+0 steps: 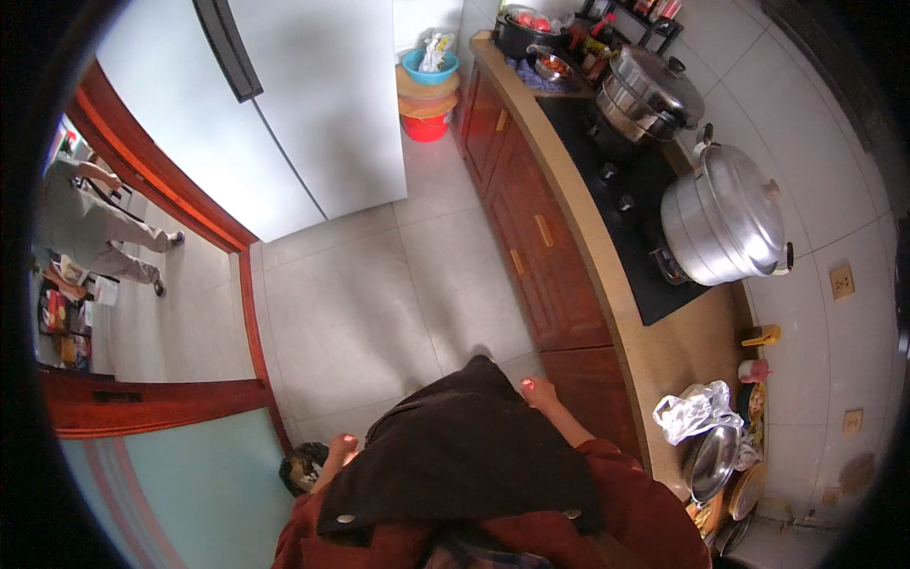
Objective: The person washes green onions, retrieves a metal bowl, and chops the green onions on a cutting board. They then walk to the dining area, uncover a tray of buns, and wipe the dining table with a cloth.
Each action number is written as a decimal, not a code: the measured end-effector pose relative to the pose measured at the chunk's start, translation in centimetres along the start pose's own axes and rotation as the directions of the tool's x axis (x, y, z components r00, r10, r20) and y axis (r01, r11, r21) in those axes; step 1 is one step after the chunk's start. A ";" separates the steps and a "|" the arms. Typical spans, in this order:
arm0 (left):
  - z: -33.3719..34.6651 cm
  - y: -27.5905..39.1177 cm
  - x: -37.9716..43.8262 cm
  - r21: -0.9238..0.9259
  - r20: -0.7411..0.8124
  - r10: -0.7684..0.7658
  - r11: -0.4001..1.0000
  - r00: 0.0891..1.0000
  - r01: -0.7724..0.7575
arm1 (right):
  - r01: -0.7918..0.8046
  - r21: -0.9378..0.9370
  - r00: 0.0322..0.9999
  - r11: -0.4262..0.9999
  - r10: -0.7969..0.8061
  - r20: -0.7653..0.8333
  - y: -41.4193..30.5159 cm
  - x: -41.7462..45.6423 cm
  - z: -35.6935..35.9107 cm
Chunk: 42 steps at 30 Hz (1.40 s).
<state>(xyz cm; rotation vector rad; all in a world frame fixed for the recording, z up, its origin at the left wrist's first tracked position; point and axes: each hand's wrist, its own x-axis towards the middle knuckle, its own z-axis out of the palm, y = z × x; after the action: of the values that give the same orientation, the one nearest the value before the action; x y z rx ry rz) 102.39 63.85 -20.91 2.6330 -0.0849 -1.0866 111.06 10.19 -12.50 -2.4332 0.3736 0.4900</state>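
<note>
My left hand [344, 448] hangs low beside the dark apron [462, 455], above a dark bin or bag [298, 469] on the floor. My right hand [538, 393] is on the apron's other side, close to the red-brown wooden cabinet fronts [569, 284]. Both hands look loosely curled, with no object visible in them; the undersides of the fingers are hidden. Ahead on the right, a large lidded aluminium steamer pot [711, 220] stands on the black gas hob [640, 249]. Behind it is a second lidded steel pot [640, 99].
A white refrigerator [320, 107] stands ahead left. Beyond the doorway [245, 313] a person [92, 213] stands. A blue basket [431, 68] tops stacked containers over a red bucket [425, 128]. On the worktop [661, 355] are a plastic bag [697, 412] and a steel basin [713, 462].
</note>
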 end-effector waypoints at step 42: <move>-90.8 36.2 36.6 0.446 -0.845 0.405 0.894 -0.348 -0.041 | -0.291 -0.137 0.879 0.947 0.321 0.351 -4.2 28.4 -15.4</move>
<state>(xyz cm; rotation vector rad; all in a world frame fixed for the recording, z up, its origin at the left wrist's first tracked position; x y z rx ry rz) 193.94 45.40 25.69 2.4670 -0.3783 1.6473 141.85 -0.29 -11.17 -2.2952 0.5872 1.1038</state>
